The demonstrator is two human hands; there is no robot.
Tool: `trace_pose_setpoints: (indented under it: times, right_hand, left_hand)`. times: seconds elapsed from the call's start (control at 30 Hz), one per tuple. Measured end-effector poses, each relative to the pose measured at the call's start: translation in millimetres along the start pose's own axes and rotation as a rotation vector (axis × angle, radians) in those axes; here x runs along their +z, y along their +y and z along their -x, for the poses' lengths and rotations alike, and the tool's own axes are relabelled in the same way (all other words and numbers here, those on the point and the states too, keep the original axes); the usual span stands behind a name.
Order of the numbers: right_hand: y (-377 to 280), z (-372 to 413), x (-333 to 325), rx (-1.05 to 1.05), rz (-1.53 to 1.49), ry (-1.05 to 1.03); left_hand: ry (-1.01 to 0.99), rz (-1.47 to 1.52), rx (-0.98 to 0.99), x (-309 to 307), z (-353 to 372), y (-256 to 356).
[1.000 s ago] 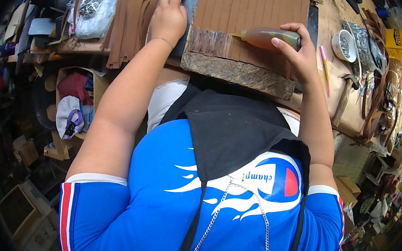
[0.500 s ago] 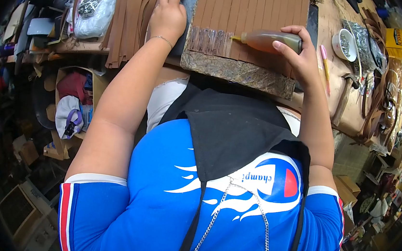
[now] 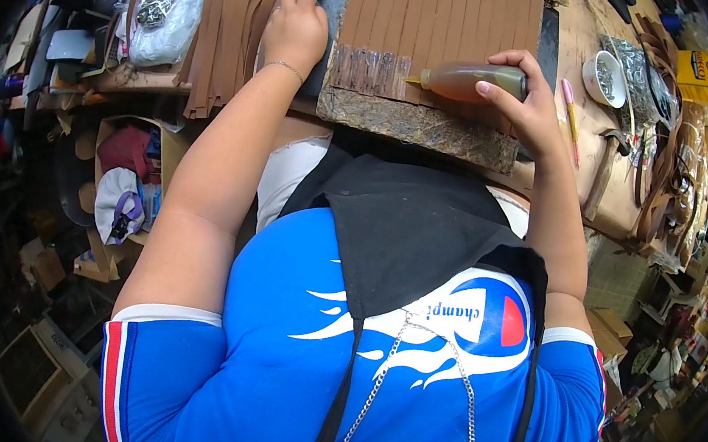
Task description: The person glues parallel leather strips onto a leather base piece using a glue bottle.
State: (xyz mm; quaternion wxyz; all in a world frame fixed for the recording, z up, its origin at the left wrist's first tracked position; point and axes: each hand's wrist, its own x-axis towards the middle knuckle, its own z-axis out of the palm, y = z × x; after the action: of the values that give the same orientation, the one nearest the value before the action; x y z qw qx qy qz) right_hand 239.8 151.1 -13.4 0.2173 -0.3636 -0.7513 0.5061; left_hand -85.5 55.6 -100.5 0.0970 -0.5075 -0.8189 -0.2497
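Note:
Brown strips (image 3: 441, 25) lie side by side on a worn board (image 3: 414, 127). Shiny, wet-looking glue (image 3: 370, 71) covers the near ends of the strips at the left. My right hand (image 3: 524, 97) is closed round a translucent bottle (image 3: 470, 80) of amber liquid, tilted almost flat, its yellow nozzle pointing left at the strips beside the shiny patch. My left hand (image 3: 296, 30) rests at the left, beside a dark slab (image 3: 331, 14), with its fingers curled; whether it holds anything is hidden.
Loose brown strips (image 3: 218, 37) and a plastic bag (image 3: 169, 16) lie at the left. On the right are a pink-and-yellow pen (image 3: 570, 114), a hammer (image 3: 606, 173), a white bowl (image 3: 604, 79) of small metal pieces and a yellow box (image 3: 699, 71).
My right hand and the bottle have shifted slightly down, and the nozzle now sits a little lower and nearer the strips' near edge. My left hand has stayed in place.

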Motion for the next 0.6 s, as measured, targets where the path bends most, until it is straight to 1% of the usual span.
trace_pose_setpoints:
  times: [0.1,0.17,0.23,0.3,0.43,0.5,0.53,0.6]
  right_hand:
    - [0.6,-0.4,-2.1,0.01,0.017,-0.049]
    - [-5.5,3.9,-0.8,0.02,-0.058,-0.127]
    - [-5.6,2.7,3.9,0.0,-0.026,-0.084]
    - [-7.0,0.3,8.2,0.022,-0.032,0.02]
    - [-4.8,-0.6,5.1,-0.015,0.024,-0.052]
    - [-2.4,0.6,6.1,-0.022,-0.065,-0.087]
    - [-2.6,0.5,6.8,-0.021,-0.065,-0.085]
    - [-5.0,-2.1,9.2,-0.002,-0.038,-0.014]
  left_hand:
    - [-0.002,0.004,-0.007,-0.4,-1.2,0.9]
    - [-0.013,0.004,-0.015,-0.4,-0.7,0.0]
    - [0.004,-0.001,-0.005,1.2,-0.7,0.0]
    - [0.01,0.005,-0.001,1.0,-0.3,0.3]
    - [0.018,0.005,0.007,3.8,-0.6,-2.8]
    - [0.023,0.002,0.013,3.5,-0.5,-2.8]
    - [0.028,-0.001,0.019,3.5,-0.4,-2.4]
    - [0.024,0.005,0.016,3.1,-0.4,-1.5]
